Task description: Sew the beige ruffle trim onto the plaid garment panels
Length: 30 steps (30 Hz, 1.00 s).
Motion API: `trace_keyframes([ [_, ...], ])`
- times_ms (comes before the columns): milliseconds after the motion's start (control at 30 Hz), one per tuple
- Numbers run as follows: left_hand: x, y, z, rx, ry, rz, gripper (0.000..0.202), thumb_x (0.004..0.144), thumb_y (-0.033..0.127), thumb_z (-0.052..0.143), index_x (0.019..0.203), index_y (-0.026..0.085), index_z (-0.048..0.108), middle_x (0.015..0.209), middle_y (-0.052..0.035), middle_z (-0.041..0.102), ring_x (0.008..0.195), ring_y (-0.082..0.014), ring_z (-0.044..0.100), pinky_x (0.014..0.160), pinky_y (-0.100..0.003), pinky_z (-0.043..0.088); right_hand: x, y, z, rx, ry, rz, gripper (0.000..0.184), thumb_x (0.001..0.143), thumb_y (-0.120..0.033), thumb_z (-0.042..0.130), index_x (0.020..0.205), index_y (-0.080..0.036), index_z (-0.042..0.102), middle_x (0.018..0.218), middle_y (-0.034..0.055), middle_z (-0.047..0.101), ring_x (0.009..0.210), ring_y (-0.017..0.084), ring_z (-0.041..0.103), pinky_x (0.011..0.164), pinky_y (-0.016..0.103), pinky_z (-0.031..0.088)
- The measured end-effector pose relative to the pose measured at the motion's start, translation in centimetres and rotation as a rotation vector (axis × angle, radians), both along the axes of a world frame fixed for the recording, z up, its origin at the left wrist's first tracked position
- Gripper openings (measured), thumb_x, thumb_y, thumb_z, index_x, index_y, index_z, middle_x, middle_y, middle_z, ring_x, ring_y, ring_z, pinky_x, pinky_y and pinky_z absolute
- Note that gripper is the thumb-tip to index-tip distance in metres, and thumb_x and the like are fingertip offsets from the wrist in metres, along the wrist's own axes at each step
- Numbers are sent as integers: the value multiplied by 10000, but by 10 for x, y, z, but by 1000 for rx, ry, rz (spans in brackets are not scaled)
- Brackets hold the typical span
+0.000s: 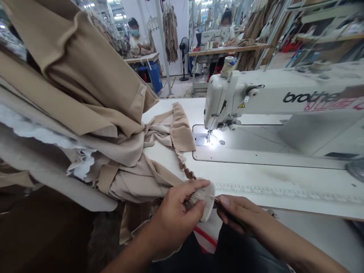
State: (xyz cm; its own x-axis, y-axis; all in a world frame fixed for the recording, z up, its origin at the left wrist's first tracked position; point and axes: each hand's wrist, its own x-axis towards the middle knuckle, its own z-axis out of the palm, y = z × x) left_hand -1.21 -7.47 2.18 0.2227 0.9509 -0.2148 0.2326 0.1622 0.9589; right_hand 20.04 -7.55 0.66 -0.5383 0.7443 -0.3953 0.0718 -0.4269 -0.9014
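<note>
My left hand (176, 212) pinches the gathered, elastic end of a beige garment (127, 151) near the table's front edge, thumb and fingers closed on the ruffled fabric (203, 199). My right hand (236, 214) is closed on a small metal tool (217, 200), thin like thread snips or tweezers, whose tip touches that fabric end. The garment trails from my hands back across the table and up to a large heap of beige cloth at the left.
A white Brother sewing machine (284, 98) stands at the right on the white table (256, 182), its needle area (209, 137) lit. Beige fabric piles (65, 87) fill the left. Other workers sit at machines in the background (224, 26).
</note>
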Motion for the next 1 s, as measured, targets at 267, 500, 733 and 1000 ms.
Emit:
trace_keyframes([
  [267, 1, 10, 4, -265, -346, -74, 588, 746, 173, 795, 1320, 193, 671, 923, -44, 752, 716, -138, 672, 637, -215, 515, -8, 8, -2, -147, 118, 54, 515, 914, -661, 612, 739, -179, 567, 597, -55, 416, 542, 94, 276, 513, 267, 174],
  [500, -6, 21, 2, -335, -486, -119, 714, 697, 122, 853, 1373, 217, 643, 980, -31, 729, 678, -81, 629, 625, -177, 492, -15, 12, 1, -244, 218, -19, 532, 781, -619, 791, 677, -192, 491, 565, -90, 381, 473, 47, 200, 457, 234, 119],
  [733, -12, 21, -11, -295, -547, -194, 678, 757, 213, 877, 1387, 252, 629, 1140, -71, 727, 775, -94, 664, 680, -182, 501, -21, 10, -14, -215, 235, -66, 580, 750, -696, 777, 679, -196, 492, 490, -110, 398, 376, 18, 209, 390, 226, 97],
  [1000, -14, 29, -4, -246, -484, -234, 733, 747, 301, 889, 1413, 218, 593, 1186, -104, 714, 843, -140, 684, 718, -228, 530, -23, 12, -10, -197, 279, -79, 554, 802, -686, 731, 720, -190, 499, 552, -98, 416, 407, 24, 218, 415, 231, 95],
])
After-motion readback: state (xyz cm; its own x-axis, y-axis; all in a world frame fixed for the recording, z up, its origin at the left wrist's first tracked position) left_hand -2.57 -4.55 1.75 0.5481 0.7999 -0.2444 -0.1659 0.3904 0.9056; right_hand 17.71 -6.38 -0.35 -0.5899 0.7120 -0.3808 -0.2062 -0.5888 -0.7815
